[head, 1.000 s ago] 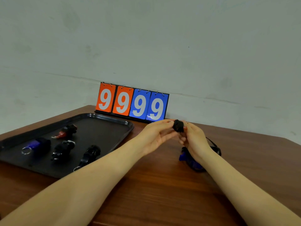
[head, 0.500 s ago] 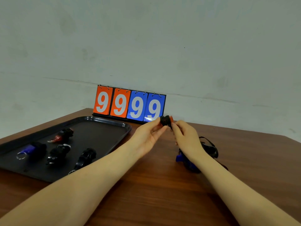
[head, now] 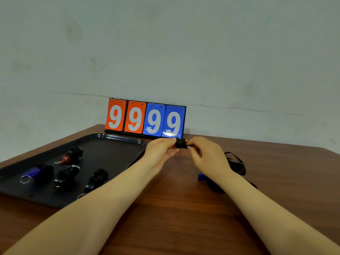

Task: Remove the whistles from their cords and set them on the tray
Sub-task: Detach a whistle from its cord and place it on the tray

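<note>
Small black plastic whistle [head: 180,143]: pinched between left hand [head: 160,151] and right hand [head: 207,155], held above the brown wooden counter [head: 184,208]. Left of left hand: black rectangular plastic tray [head: 119,138] carrying four whistles. Under right wrist: blue whistle [head: 202,177] with black cords [head: 236,163].

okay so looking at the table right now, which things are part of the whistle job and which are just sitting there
Part of the job:
left hand
right hand
black whistle pinched between them
black tray
four whistles on the tray
blue whistle and black cords behind the right wrist

Just lying about:
flip scoreboard reading 9999
</note>
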`<action>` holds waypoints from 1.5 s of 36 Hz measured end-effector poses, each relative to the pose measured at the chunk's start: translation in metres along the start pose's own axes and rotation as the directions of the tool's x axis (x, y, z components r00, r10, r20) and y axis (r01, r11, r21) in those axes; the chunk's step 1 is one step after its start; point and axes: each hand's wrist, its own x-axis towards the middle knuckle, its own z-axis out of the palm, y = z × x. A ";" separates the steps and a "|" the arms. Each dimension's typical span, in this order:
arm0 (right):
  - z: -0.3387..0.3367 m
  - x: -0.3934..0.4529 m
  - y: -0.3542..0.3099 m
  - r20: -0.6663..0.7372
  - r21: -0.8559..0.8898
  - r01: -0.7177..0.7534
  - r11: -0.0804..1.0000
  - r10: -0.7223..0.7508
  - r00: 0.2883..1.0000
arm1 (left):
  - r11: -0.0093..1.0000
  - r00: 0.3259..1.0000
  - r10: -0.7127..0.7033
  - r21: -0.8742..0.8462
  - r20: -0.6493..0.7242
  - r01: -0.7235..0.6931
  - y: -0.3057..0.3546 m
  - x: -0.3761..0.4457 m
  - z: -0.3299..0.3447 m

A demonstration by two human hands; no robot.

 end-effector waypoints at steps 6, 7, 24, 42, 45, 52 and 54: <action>0.004 0.000 0.003 -0.127 -0.140 0.101 0.985 -0.119 0.985 | 0.999 0.999 -0.039 -0.021 -0.014 0.039 0.005 0.001 0.001; 0.005 0.000 0.003 -0.145 -0.133 0.105 0.985 -0.125 0.982 | 0.999 0.999 -0.047 -0.029 -0.015 0.047 0.006 0.001 0.001; 0.003 -0.002 0.002 -0.181 -0.014 0.109 0.994 -0.109 0.977 | 0.991 0.991 -0.133 0.030 0.015 0.132 0.010 0.003 0.000; 0.002 0.001 0.001 0.017 0.062 -0.054 0.997 0.053 0.998 | 0.981 0.972 -0.195 0.020 0.130 0.194 -0.001 -0.002 0.006; 0.001 0.002 0.000 0.017 0.089 -0.073 0.993 0.072 0.997 | 0.985 0.978 -0.144 0.115 0.148 0.128 -0.002 0.000 0.004; -0.005 0.002 -0.006 0.054 0.223 -0.180 0.958 0.172 0.984 | 0.935 0.977 -0.043 0.353 0.207 -0.034 0.005 0.002 0.000; -0.007 0.002 -0.008 0.068 0.279 -0.228 0.933 0.217 0.974 | 0.932 0.971 -0.030 0.357 0.238 -0.058 0.008 0.000 -0.001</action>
